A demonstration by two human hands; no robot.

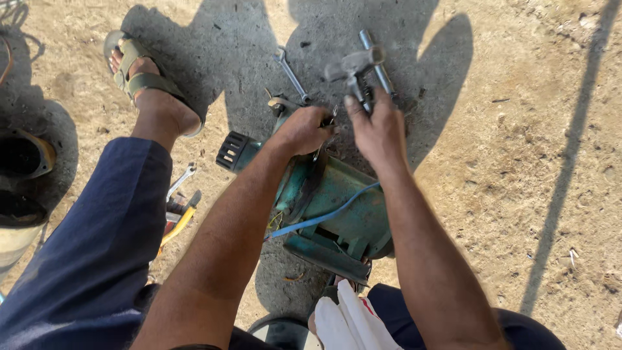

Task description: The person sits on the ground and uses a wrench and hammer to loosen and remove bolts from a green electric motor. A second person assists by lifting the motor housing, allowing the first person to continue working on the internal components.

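One head-worn view looks steeply down, close over the sandy ground point(518, 194). It faces forward past the person's knees.

A teal metal motor housing point(337, 207) lies on the sandy ground point(518, 162) at the centre of the frame, between the person's two forearms. A blue cable point(324, 217) runs across the top of it from lower left to right. The left hand point(304, 129) rests on the housing's upper end; the right hand point(376, 126) is just beside it to the right, holding a grey metal cross-shaped wrench point(363, 68) above the housing. A silver open-ended spanner point(290, 72) lies on the ground just left of that wrench. A black ribbed cap point(232, 150) sits at the housing's left. In the upper left a sandalled foot point(146, 87) stands on the ground. Below it, at the left, a small silver spanner point(181, 180) lies above yellow-handled pliers point(178, 223). A white cloth point(350, 321) lies at the bottom centre.
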